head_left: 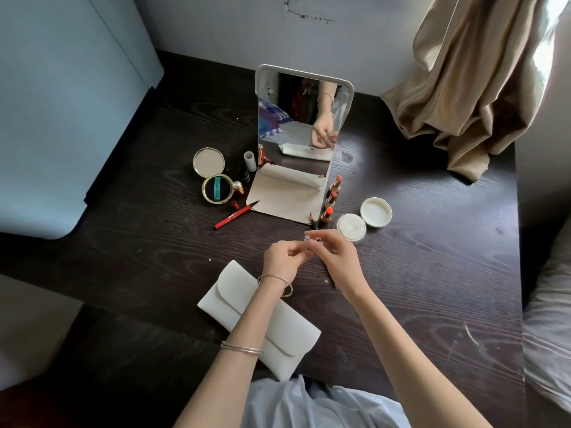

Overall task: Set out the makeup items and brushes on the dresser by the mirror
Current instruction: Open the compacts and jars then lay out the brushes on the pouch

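Note:
My left hand (pixel 285 256) and my right hand (pixel 335 251) meet over the dark dresser (pixel 432 273), both pinching a small clear, shiny item (pixel 309 235); what it is I cannot tell. A thin dark stick (pixel 331 278) pokes out below my right hand. Behind them stands the white mirror (pixel 301 125) on its stand. Left of it lie an open gold compact (pixel 213 177), a white tube (pixel 250 161) and a red liner pen (pixel 236 215). Right of it stand three open lipsticks (pixel 332 197), a dark pencil (pixel 313 220), a powder jar (pixel 351 227) and its lid (pixel 375 211).
A white flap pouch (pixel 272 329) lies under my left forearm near the front edge. A beige curtain (pixel 469 81) hangs over the back right corner. A pale blue cabinet (pixel 61 103) borders the left side; bedding (pixel 550 335) lies at the right.

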